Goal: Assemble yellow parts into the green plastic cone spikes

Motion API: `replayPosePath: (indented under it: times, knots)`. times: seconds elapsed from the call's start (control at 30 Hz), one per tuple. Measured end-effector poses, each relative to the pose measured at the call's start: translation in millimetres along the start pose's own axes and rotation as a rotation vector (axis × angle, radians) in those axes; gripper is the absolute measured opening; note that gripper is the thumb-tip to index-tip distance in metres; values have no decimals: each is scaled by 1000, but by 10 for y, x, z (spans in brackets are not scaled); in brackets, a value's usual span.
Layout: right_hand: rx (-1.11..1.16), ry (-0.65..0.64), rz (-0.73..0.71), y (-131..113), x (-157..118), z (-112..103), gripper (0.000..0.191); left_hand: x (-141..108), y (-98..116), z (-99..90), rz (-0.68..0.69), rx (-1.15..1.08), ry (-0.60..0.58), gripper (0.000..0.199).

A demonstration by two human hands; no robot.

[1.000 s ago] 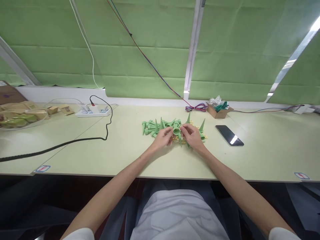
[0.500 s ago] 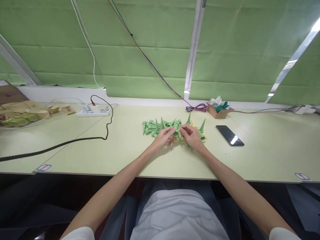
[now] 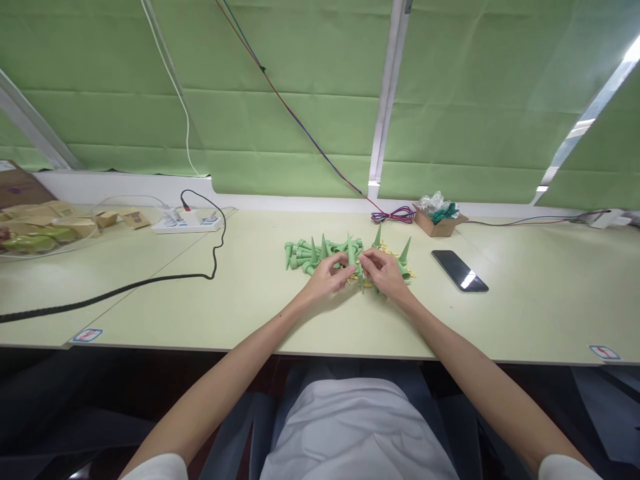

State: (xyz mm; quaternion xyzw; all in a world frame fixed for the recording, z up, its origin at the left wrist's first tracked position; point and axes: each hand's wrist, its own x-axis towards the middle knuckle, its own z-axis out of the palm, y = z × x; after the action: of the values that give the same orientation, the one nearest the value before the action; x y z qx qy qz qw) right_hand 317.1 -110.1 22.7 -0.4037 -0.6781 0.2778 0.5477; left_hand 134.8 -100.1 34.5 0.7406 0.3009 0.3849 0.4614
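Note:
My left hand [image 3: 330, 275] is closed on a green plastic cone spike [image 3: 351, 250], which stands upright between thumb and fingers with its tip up. Close beside it, my right hand [image 3: 383, 270] has its fingertips pinched together; what they hold, if anything, is too small to make out. A second green cone [image 3: 361, 279] points downward between the two hands. Behind and left of my hands lies a pile of similar green cones [image 3: 301, 253], several standing tip up. Small yellow pieces [image 3: 411, 272] are scattered around and partly under my right hand.
A black phone [image 3: 459, 271] lies to the right. Farther back stands a small cardboard box [image 3: 435, 227] with plastic wrap and green material, next to coiled wires [image 3: 393, 215]. At left are a power strip [image 3: 187, 223], a black cable [image 3: 150, 280] and packaged items [image 3: 45, 230].
The cone in my left hand has turned upright and now shows its tip above the fingers. My left fingers have shifted around it; the right hand has hardly moved.

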Motion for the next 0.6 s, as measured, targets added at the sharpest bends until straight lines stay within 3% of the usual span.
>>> replayPosePath:
  times: [0.23,0.6]
  knots:
    - [15,10,14,17,2,2,37,-37,70,24,18,124,59,30]
    - [17,4,46,19,9,5,40,34,-176,25,172,257,160,28]
